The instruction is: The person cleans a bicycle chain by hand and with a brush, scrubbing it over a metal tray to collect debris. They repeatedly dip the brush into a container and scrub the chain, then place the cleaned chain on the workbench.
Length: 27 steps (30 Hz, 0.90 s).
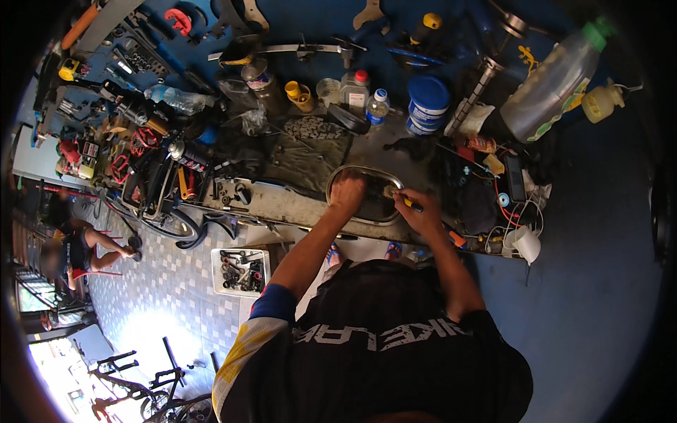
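Observation:
A shallow oval metal tray (337,212) with dark contents rests at the front of the workbench. Inside its left half is my left hand (348,189), its fingers curled downward; what they hold is hidden. My right hand (422,212) is closed around a small brush (412,204) with a black and yellow handle. The brush's tan head points into the right half of the tray, a short way from my left hand. Behind the tray, a heap of grey metal chain (314,127) lies on a dark cloth (310,163).
Along the back stand a blue and white tub (427,106), a clear bottle with a blue cap (377,107) and a red-capped bottle (355,90). Tools crowd the left. A white basket (217,271) of parts sits on the floor; a person (88,250) sits farther left.

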Motion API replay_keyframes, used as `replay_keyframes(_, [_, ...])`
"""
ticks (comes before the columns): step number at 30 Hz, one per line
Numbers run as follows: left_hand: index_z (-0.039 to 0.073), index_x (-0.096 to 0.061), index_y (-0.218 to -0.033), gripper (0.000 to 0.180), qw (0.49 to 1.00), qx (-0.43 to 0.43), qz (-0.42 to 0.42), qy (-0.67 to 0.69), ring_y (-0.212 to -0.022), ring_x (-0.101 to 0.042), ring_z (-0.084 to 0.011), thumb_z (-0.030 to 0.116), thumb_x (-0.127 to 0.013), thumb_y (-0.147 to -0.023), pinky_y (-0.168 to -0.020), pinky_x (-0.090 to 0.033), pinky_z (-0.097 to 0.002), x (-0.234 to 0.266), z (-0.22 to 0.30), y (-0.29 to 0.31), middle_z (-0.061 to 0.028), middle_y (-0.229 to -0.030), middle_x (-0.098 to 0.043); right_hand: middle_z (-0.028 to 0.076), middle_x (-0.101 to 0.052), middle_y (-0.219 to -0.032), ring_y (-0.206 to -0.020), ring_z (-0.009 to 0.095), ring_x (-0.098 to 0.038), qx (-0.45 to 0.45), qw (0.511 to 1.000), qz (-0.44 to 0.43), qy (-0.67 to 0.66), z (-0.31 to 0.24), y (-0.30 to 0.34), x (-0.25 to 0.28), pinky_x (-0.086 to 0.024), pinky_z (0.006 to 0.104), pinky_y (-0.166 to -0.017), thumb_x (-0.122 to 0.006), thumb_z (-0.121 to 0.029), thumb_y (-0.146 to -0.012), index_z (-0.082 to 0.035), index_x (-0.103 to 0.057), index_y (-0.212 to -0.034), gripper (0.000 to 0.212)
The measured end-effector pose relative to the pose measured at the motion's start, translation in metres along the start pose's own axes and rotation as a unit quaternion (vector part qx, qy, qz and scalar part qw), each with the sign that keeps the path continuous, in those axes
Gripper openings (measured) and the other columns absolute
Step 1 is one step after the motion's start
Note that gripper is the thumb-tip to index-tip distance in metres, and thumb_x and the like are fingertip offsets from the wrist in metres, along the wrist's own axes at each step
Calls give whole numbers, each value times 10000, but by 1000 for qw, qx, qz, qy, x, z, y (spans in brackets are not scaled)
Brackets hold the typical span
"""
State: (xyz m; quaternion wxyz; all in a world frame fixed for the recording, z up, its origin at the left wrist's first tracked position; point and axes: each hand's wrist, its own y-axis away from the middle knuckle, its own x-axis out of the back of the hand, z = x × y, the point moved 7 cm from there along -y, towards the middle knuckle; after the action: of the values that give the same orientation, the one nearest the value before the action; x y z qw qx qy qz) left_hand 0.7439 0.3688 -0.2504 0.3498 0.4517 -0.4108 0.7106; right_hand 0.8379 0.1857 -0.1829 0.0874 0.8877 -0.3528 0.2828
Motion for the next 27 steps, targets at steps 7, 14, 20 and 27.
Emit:
replay_keyframes(7, [35, -719, -1003, 168, 995, 45, -77, 42, -987, -711, -380, 102, -628, -879, -827, -602, -486, 0, -2, -1, -206, -1056, -711, 158, -754, -947, -885, 333, -743, 78, 995, -6, 57, 5, 0, -7, -558, 377, -772, -776, -306, -878, -69, -759, -1076, 310])
replay_keyframes(14, [39, -667, -1001, 153, 872, 237, -20, 429, -837, -726, -419, 78, -681, -854, -731, -574, -482, -2, -31, 24, -198, -929, -715, 67, -748, -882, -839, 172, -732, -58, 986, -15, -154, 7, -18, -20, -531, 276, -746, -705, -266, -1000, -29, -737, -1073, 250])
replay_keyframes(20, [58, -558, -1166, 319, 910, 155, 122, 365, -754, -726, -349, 41, -668, -867, -664, -572, -422, 50, -18, 28, -144, -907, -718, 43, -716, -846, -805, 80, -659, 16, 990, -71, -119, -33, -28, -36, -523, 253, -726, -681, -215, -1014, 7, -726, -1139, 259])
replay_keyframes(27, [31, -491, -1217, 378, 852, 204, 120, 467, -770, -742, -212, -12, -669, -886, -651, -569, -343, 52, -36, 41, -116, -866, -726, 80, -752, -950, -851, 118, -696, -4, 983, -104, -151, -36, -34, -45, -543, 267, -765, -668, -217, -1022, 16, -713, -1154, 271])
